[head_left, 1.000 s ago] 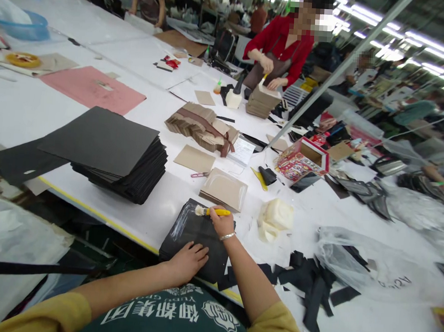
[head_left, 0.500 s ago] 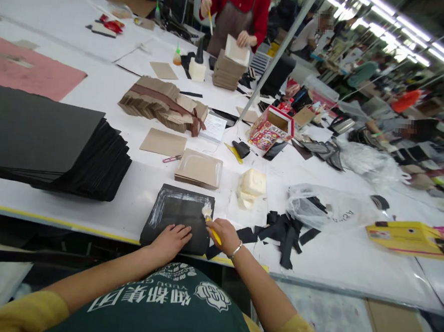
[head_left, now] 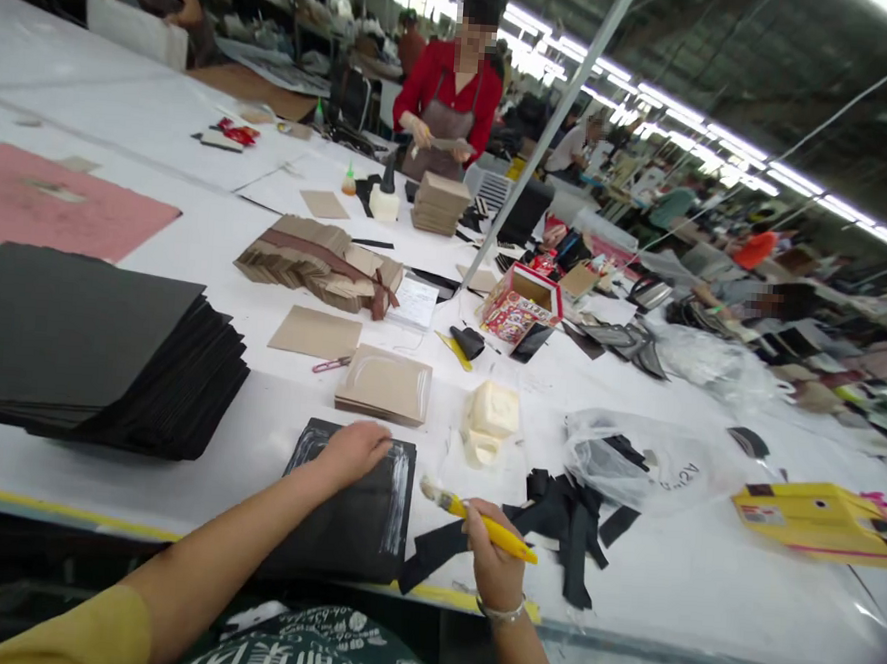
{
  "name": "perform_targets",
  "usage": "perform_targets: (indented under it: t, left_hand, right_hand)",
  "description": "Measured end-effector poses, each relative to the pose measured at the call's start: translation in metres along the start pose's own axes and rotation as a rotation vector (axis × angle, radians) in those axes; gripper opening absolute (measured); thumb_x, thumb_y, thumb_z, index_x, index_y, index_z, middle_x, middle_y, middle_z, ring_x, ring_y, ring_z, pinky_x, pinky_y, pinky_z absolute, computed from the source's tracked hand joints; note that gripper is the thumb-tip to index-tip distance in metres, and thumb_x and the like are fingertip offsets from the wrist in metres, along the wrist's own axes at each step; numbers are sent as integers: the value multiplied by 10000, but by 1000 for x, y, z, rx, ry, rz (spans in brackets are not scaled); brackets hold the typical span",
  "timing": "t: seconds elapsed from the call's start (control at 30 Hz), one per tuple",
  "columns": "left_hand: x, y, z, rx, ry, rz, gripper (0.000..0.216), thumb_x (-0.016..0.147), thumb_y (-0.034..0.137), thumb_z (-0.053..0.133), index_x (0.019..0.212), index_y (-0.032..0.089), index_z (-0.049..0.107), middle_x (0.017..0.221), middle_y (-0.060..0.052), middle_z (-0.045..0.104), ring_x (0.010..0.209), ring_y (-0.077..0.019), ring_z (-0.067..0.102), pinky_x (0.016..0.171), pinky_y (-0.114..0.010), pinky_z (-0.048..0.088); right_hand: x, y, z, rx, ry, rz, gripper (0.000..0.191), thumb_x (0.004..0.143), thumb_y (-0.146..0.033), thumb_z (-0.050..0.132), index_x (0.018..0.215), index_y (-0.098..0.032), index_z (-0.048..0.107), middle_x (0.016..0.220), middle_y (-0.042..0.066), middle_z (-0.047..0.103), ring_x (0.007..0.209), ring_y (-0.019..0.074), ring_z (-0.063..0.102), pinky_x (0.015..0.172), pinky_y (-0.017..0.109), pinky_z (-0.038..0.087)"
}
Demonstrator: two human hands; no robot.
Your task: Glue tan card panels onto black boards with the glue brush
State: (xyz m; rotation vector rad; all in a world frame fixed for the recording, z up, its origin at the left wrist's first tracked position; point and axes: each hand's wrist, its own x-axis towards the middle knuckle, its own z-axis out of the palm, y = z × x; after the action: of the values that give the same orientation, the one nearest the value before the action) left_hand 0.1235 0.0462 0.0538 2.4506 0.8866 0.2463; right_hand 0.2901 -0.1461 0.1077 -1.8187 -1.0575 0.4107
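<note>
A yellow-handled glue brush (head_left: 502,538) is held in my right hand (head_left: 498,566), its pale bristles pointing left beside the black panels' right edge. My left hand (head_left: 357,452) is over the upper part of the stacked black panels (head_left: 333,526), close to the tan boards; its fingers are blurred and partly hidden. White glue streaks run along the top panel's left and right borders. Just beyond lies a stack of tan boards (head_left: 384,384), the top one with glossy streaks. A cream glue container (head_left: 492,415) with a cut opening stands to its right.
A tall pile of black sheets (head_left: 75,330) occupies the left. Black strips (head_left: 571,530), a clear plastic bag (head_left: 631,459) and a yellow box (head_left: 815,520) lie rightward. Farther back are a tied board bundle (head_left: 320,259), a red box (head_left: 520,302), a metal pole (head_left: 545,143) and a co-worker (head_left: 450,102).
My right hand has drawn the brush off the panel to the right. My left hand has moved up from the panel's lower part to its upper edge. The camera view has tilted up.
</note>
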Motion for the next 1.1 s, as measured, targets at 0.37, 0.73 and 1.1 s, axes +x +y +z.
perform_targets:
  t: [0.37,0.73,1.1]
  left_hand:
    - [126,-39,24,340,-280,-10,589,608,353,694,1120,159,477,1208,-167,460,1118,-305,414,871,-436,371]
    - [142,-47,11,352,-395,131,336,673,346,595,906,106,604,967,-167,591,906,-270,559,785,-365,424]
    - [101,-35,-38,70,267,-102,206,755,161,413,912,146,544,936,-111,609,910,-208,563,806,-332,431]
  right_hand:
    - [17,22,14,267,214,247,380,814,-427,481,1105,-182,476,866,59,642,586,146,632,588,324,555]
    - [19,39,8,316,141,292,347,815,-420,484,1063,-177,483,871,69,656,651,172,655,607,341,564]
    - [45,32,38,290,59,145,267,825,-411,469,976,-191,457,869,54,628,687,145,632,640,318,546]
